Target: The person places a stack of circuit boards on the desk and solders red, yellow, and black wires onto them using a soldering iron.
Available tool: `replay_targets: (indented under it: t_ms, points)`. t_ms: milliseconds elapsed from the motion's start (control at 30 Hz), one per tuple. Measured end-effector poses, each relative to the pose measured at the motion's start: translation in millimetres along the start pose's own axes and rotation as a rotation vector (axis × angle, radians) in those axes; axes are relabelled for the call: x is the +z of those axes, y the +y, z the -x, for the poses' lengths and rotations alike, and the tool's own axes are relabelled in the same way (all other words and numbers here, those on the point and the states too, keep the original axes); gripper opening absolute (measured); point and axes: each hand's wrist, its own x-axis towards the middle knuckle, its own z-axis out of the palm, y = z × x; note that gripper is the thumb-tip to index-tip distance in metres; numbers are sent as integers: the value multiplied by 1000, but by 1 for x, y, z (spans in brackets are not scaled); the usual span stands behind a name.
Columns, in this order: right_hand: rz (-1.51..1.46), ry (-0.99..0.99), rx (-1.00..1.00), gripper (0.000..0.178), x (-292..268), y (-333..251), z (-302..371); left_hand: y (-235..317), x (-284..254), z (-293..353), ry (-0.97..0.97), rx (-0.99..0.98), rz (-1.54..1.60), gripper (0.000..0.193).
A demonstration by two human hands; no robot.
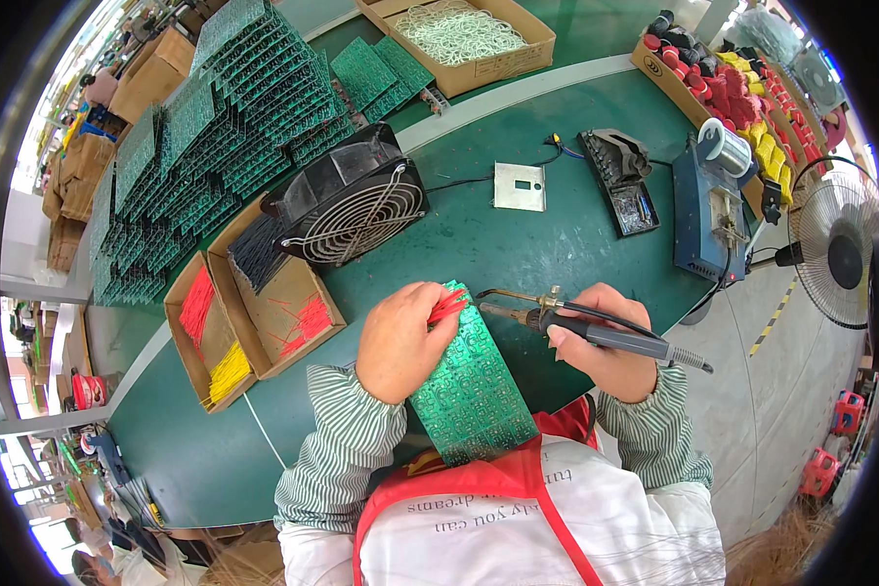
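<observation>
Green worktable, circuit board; grey floor

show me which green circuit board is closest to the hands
The single board between the left hand and the right hand; the other boards are piled farther off, toward the upper left.

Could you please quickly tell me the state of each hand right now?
Left hand: closed, holding red wires at the far end of the green circuit board.
Right hand: closed around the soldering iron.
</observation>
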Motion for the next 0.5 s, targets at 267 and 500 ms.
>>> replay_targets:
  t_ms: [267, 500]
  points:
    - [50, 20, -76, 18, 1, -5, 1, 0, 3, 1, 31, 26, -16, 15]
    - [3, 32, 1, 20, -4, -4, 5, 0, 1, 1, 12, 20, -23, 15]
